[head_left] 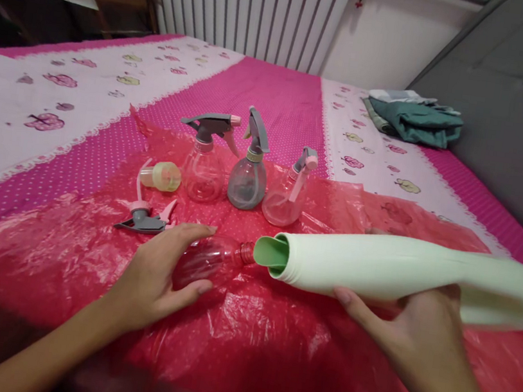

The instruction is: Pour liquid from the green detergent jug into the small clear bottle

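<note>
A: What are the fingers doing?

B: The left hand (156, 272) is holding a clear bottle (203, 262), the landmark here, thumb and fingers spanning its sides; the bottle is tilting nearly flat, its threaded neck facing right. To the bottle's right, the right hand (428, 326) is gripping a pale green jug (373, 263), most of its fingers hiding behind.

A: What could be going wrong?

B: Any liquid could be missing the bottle's neck, since the jug's tongue-shaped spout (269, 251) is looking wider than that opening; whether they are touching cannot be told. A loose left-hand hold could be letting the slick, rounded bottle roll.

A: And the materials?

B: The jug is showing smooth, opaque plastic; the bottle, glossy transparent walls. Left of the bottle, a loose trigger head (144, 220) is displaying hard grey and pink parts. Beyond the bottle, three round-bellied spray bottles (246, 184) are standing upright. Beneath the bottle, a crinkled red plastic sheet (264, 346) is gleaming.
</note>
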{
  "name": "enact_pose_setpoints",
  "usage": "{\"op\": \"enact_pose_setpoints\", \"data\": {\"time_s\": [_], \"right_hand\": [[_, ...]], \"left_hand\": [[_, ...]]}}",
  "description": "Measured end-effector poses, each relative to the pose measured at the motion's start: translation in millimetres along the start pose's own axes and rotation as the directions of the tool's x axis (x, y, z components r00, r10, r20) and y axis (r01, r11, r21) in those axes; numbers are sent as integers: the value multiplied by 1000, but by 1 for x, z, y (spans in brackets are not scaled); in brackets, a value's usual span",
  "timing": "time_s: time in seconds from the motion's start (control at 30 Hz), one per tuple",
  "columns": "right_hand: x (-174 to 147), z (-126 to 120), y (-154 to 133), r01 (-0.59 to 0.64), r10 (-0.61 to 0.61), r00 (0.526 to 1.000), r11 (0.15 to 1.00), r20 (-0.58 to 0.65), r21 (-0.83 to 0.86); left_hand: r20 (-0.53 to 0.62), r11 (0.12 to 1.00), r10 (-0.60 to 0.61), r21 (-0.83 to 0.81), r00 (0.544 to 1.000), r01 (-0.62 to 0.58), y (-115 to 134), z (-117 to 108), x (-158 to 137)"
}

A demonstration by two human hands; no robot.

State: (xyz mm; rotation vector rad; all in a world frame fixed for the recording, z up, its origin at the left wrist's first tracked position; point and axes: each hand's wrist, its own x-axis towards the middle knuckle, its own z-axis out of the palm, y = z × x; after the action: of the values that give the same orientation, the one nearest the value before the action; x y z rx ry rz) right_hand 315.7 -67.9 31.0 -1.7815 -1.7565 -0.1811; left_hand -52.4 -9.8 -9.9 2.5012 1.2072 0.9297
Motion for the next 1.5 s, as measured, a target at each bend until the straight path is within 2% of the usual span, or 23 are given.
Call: {"op": "enact_pose_setpoints", "data": {"time_s": [1.07,1.5], "right_hand": [[0,-1,1,63,-63,998,998,-22,-13],[-2,0,3,43,-43,999,999,-24,-11]], "left_hand": [[-4,1000,18,11,1000,-18,-1,1,0],[-11,1000,18,5,1000,-18,0,1,0]]}}
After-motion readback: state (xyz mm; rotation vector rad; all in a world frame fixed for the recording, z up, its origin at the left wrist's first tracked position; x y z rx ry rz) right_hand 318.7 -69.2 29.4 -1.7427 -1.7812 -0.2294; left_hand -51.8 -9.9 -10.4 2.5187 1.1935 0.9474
